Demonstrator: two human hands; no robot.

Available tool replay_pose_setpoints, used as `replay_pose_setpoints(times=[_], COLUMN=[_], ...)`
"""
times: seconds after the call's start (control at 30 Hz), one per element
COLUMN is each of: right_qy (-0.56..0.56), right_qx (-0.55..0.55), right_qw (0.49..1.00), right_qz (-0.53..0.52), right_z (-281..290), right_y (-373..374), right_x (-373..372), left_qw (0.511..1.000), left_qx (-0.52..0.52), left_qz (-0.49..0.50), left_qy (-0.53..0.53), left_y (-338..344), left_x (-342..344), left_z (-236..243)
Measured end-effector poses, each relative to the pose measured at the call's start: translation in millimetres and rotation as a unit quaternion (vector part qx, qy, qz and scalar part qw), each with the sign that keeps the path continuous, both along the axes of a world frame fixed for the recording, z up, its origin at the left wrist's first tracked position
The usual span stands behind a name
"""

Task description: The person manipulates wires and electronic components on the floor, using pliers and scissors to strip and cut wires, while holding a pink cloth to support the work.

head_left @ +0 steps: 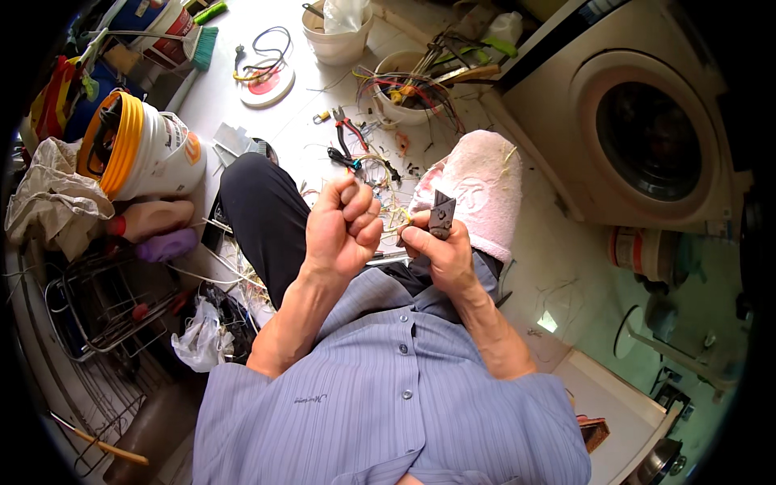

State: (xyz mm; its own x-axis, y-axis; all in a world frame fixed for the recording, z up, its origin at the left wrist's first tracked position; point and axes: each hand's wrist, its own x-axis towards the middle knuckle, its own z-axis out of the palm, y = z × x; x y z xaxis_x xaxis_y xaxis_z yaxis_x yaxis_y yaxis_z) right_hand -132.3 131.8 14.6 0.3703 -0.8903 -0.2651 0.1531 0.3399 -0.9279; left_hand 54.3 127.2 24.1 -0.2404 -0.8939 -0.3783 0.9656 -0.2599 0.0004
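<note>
My left hand (343, 225) is closed in a fist, raised between my knees. Whatever its curled fingers hold, if anything, is hidden. My right hand (443, 252) grips a flat, dark grey blade-like piece (441, 217) between thumb and fingers, its angled end pointing up. A thin yellow wire (406, 216) shows beside those fingers. Behind the hands, on the floor, lie red-and-black pliers (349, 133), a black plug-like piece (343, 158) and a scatter of wire bits. A pink towel (485, 190) covers my right knee, just past the right hand.
At the back stand a bucket of cables and tools (402, 113) and a pale bucket (338, 36). A white round lid (267, 83) bears a cord. To the left are a white bucket (174, 153) and a wire rack (105, 311); a washing machine (558, 145) stands right.
</note>
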Motion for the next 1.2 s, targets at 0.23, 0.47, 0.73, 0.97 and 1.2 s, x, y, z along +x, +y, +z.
replay_pose_setpoints(times=[0.23,0.47,0.73,0.97,1.2], right_qy=[-0.077,-0.122,-0.004,0.139,0.426], right_qx=[0.065,0.110,0.050,-0.027,0.047], right_qw=[0.993,0.986,0.998,0.974,0.845], right_qz=[-0.055,-0.014,-0.032,-0.177,-0.320], right_z=[-1.7,3.2,5.5,23.3,-170.1], right_y=[-0.3,-0.6,-18.2,-29.2,-4.8], right_x=[3.7,-5.7,-21.4,-97.2,-248.7], left_qw=[0.998,0.999,0.999,0.992,0.987], left_qx=[-0.019,-0.025,-0.042,-0.052,-0.028], left_qz=[-0.032,0.007,0.024,0.007,-0.054], left_qy=[-0.047,0.036,0.003,-0.114,-0.151], left_y=[13.7,4.6,-12.4,-22.2,-34.5], left_x=[-10.9,-0.3,9.5,7.3,-5.3], left_z=[1.6,-8.9,-2.9,0.6,-9.7])
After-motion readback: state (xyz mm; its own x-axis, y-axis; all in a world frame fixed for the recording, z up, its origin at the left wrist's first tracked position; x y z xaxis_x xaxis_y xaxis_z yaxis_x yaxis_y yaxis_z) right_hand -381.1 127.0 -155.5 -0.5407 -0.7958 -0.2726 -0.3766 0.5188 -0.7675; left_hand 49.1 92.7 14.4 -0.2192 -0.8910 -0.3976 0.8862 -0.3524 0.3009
